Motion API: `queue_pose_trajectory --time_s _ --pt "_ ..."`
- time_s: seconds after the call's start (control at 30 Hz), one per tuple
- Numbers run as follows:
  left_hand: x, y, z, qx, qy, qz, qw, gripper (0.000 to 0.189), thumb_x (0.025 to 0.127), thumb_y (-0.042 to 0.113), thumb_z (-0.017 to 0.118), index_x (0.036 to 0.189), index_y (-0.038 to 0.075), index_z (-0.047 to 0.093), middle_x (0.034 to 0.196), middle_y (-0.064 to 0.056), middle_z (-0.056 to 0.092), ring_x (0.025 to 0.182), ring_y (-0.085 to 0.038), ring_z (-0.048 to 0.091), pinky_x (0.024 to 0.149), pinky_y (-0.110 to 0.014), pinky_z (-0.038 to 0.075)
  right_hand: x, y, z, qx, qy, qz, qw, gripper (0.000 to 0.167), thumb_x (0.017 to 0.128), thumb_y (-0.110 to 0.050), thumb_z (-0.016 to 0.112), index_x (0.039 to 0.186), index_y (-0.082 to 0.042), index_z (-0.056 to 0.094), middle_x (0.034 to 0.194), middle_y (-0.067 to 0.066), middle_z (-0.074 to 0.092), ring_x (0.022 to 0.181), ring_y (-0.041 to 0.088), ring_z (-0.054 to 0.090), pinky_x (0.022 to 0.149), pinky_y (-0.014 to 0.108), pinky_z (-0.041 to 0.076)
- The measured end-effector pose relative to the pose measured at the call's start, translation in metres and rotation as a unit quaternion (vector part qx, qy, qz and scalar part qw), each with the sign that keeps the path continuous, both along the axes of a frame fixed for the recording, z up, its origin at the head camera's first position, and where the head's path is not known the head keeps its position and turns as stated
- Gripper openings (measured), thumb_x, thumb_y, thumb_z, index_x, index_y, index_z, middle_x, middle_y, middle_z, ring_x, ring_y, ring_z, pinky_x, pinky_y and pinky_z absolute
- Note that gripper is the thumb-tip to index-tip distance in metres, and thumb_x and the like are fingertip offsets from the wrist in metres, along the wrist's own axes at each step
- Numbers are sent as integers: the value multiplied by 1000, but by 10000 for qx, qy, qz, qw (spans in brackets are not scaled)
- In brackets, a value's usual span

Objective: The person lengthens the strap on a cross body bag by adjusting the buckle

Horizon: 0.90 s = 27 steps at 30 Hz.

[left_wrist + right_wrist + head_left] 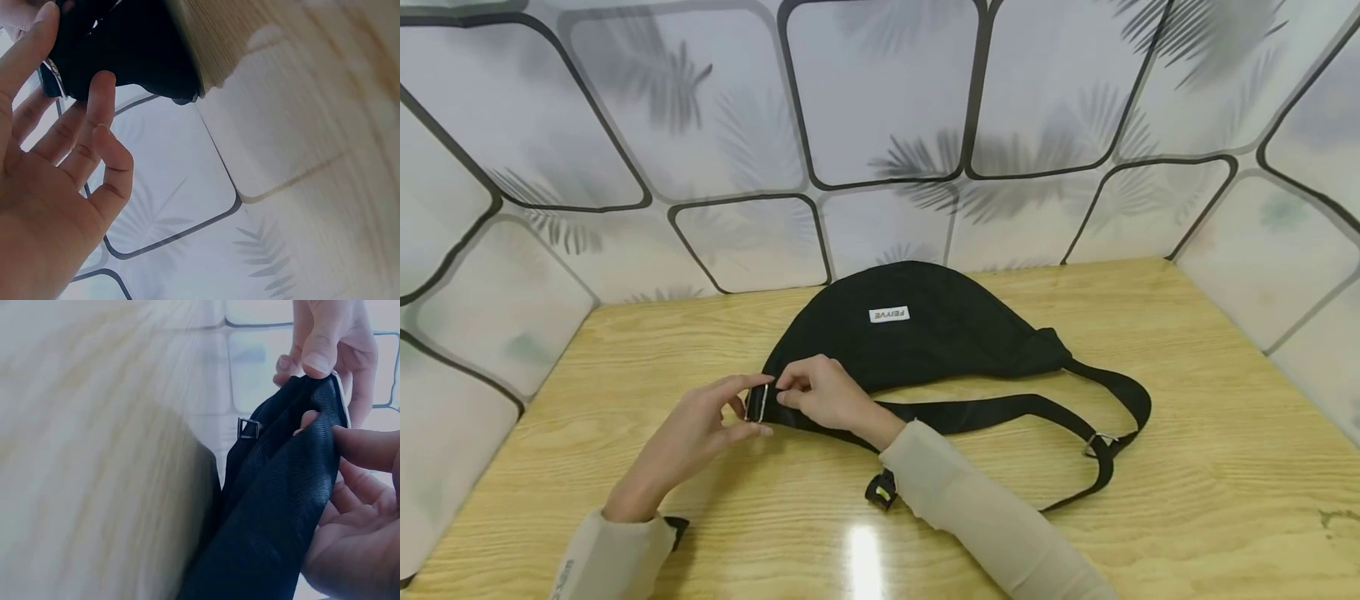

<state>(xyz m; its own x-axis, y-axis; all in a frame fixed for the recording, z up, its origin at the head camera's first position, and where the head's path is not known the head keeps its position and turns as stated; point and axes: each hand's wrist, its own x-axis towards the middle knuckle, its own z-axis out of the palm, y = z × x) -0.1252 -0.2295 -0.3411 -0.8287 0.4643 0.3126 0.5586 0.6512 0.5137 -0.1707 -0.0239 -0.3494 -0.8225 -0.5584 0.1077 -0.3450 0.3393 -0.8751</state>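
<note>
Toward the near edge of the worktop (1247, 400), two pale sleeves (992, 517) are showing, and a black plastic clip (882, 490) is lying just beside the right one. Beyond them, on the side of the left edge, the left hand (700, 421) is holding a black strap (985, 412) at a metal buckle (765, 402), thumb and forefinger standing narrowly apart with the buckle between them. The right hand (831, 396), just beside it, is pinching the strap between thumb and fingers. Toward the right edge, the strap is looping by a metal ring (1092, 447). Farther off, a black waist bag (925, 346) is lying near the far edge, roughly midway along it, its white label (889, 314) appearing upside down. A patterned wall covering (880, 92) is standing behind. The left wrist view is showing the left palm and its bent fingers, which the head view is hiding. The right wrist view is showing a fingertip among the strap's folds and a small square buckle (249, 429); whether the head view is including this piece cannot be told.
</note>
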Motion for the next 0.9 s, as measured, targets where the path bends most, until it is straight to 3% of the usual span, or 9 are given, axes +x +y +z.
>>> queue_pose_trajectory --time_s 0.13,0.33,0.6,0.7,0.9 --pt "-1 3 1 93 51 -25 9999 52 78 6 88 126 2 68 106 -8 71 75 -11 59 53 -25 43 1 -3 1 -263 -389 -99 9988 7 96 0 68 97 2 74 82 6 71 69 5 56 63 19 44" --pt "-2 4 1 172 -110 28 9998 52 78 8 88 125 0 68 109 -9 72 77 -12 60 61 -28 45 1 -4 0 -764 -1267 -274 9886 7 96 -2 69 96 2 75 91 4 72 82 8 59 75 24 47" --pt "-5 6 -1 -64 -257 -47 9996 53 81 7 86 129 4 65 107 -6 72 77 -10 61 61 -28 45 -6 12 4 -304 -1300 341 9905 17 99 -4 65 114 2 72 108 8 72 96 12 64 87 28 51" --pt "-5 5 -2 -126 -366 -14 9992 53 81 7 86 130 4 65 104 -5 72 77 -10 61 60 -28 44 -8 14 7 -108 -1295 506 9902 18 100 -4 64 115 2 71 97 4 70 87 11 58 80 25 48" --pt "-2 4 -1 -168 -362 12 9992 54 81 5 86 130 3 64 102 -6 72 76 -11 61 58 -28 43 -7 12 7 -19 -1350 718 9882 15 100 -1 62 111 5 69 65 0 50 64 11 41 66 23 39"
